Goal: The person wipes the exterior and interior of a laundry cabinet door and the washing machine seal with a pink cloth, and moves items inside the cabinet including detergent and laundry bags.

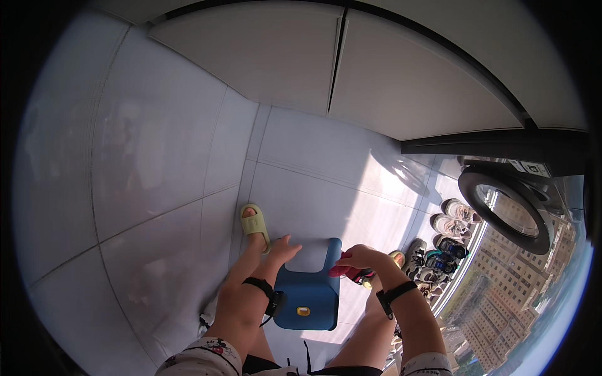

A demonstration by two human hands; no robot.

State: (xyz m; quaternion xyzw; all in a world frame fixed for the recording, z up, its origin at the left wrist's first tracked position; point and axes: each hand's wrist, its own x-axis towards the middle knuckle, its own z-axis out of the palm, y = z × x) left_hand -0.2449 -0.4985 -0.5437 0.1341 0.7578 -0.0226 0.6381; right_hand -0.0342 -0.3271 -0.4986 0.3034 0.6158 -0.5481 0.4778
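Note:
A blue plastic step stool [308,293] with a small yellow-rimmed slot in its top stands on the floor between my legs. My left hand [283,250] is just beyond its left side, empty, with the fingers apart. My right hand [362,259] grips a dark pink item [339,269] beside the stool's right leg; its exact kind is unclear. Below that hand a red and black shoe [360,276] shows in part, and I cannot tell whether the hand touches it. Yellow-green slide sandals [254,223] are on my feet. Black straps circle both my forearms.
Several sneakers [451,226] line the glass at the right, near a front-loading washing machine's round door [505,209]. Pale cabinet doors [273,56] run along the far side. Grey tiles [301,136] cover the floor, with a sunlit patch. Pale shoes, partly hidden, are at lower left.

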